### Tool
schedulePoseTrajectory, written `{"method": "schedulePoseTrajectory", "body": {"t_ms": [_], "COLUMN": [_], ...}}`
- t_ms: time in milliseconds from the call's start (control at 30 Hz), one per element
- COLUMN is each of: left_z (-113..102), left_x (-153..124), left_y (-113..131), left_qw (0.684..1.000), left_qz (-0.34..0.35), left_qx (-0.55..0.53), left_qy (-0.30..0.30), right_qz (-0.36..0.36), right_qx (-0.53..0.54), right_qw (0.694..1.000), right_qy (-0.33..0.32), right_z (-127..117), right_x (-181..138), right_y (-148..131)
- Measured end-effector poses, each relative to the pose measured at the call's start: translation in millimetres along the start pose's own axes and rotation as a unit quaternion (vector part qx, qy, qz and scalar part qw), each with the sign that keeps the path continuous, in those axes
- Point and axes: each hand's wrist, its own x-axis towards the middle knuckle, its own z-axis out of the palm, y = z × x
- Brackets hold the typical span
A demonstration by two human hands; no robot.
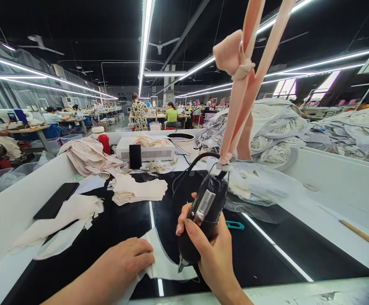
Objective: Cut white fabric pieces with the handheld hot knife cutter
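My right hand [214, 250] is wrapped around a black handheld electric cutter [200, 216] with a metal plate on its body and a pointed metal foot at its lower end. Peach fabric strips [240, 106], knotted together, hold the cutter from above, and a black cable leaves its top. The foot is at the edge of a white fabric piece [168, 262] on the glossy black table surface [267, 245]. With fingers curled together, my left hand [130, 258] grips that fabric at its left side, where a fold shows. Part of the piece lies hidden under this hand.
Stacked cream fabric pieces [140, 188] lie ahead, with more cut fabric [66, 216] and a black flat panel [56, 200] at left. Behind stand a phone [135, 156] and a white vented box [146, 148]. A teal clip-like tool [235, 225] and wooden-handled tool [361, 234] lie right.
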Motion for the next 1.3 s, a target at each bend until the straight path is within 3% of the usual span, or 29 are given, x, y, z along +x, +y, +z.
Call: {"method": "schedulePoseTrajectory", "body": {"t_ms": [1000,1300], "left_z": [-19,-30], "left_x": [-1,10], "left_y": [3,-3], "left_qw": [0.999,1.0], "left_qz": [0.008,0.0], "left_qx": [-0.028,-0.014], "left_qy": [-0.021,-0.025], "right_qz": [-0.013,-0.007], "right_qx": [0.002,0.005], "right_qw": [1.0,1.0], "right_qy": [-0.017,-0.015], "right_z": [0,0], "right_x": [1,2], "right_y": [-1,-2]}}
